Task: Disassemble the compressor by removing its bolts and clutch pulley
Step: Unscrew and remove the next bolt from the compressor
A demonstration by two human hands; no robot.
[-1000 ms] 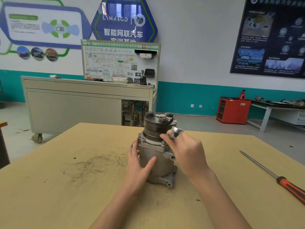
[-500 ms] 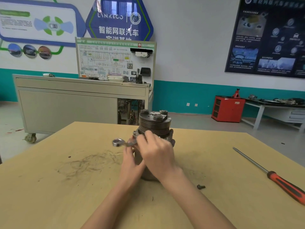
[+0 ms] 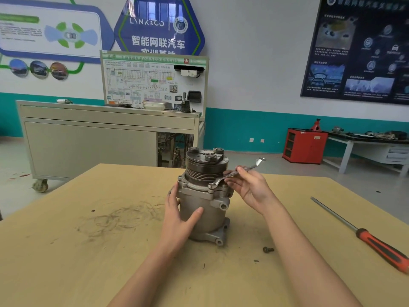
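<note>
A grey cast-metal compressor (image 3: 205, 209) stands upright near the middle of the tan wooden surface (image 3: 77, 262). Its dark grooved clutch pulley (image 3: 204, 168) sits on top, with 3 round bosses on its face.

The left hand (image 3: 177, 216) grips the compressor's body from the left: the thumb lies across the front and the fingers curl round the far side. The right hand (image 3: 250, 187) pinches the shaft of a silver ring spanner (image 3: 238, 172) between thumb and fingers. The spanner's lower ring sits on a bolt head (image 3: 212, 186) on the flange just below the pulley, and its other end points up and to the right.

A small dark loose bolt (image 3: 268, 249) lies on the surface near the compressor's foot, beside the right forearm. A long screwdriver with a steel shaft and a red-and-black handle (image 3: 376, 242) lies well apart on the right.

On the back wall a blue hexagonal sign (image 3: 159, 25) reads "LYNK&CO" above "智能网联汽车". A further line below is cut off by a white wiring-diagram board (image 3: 155, 80), on which "HV" can be read. The rest of the board's print is too small to read. A dark poster (image 3: 358, 47) hangs at the right, its text blurred. Below it stands a red metal cabinet (image 3: 304, 145).
</note>
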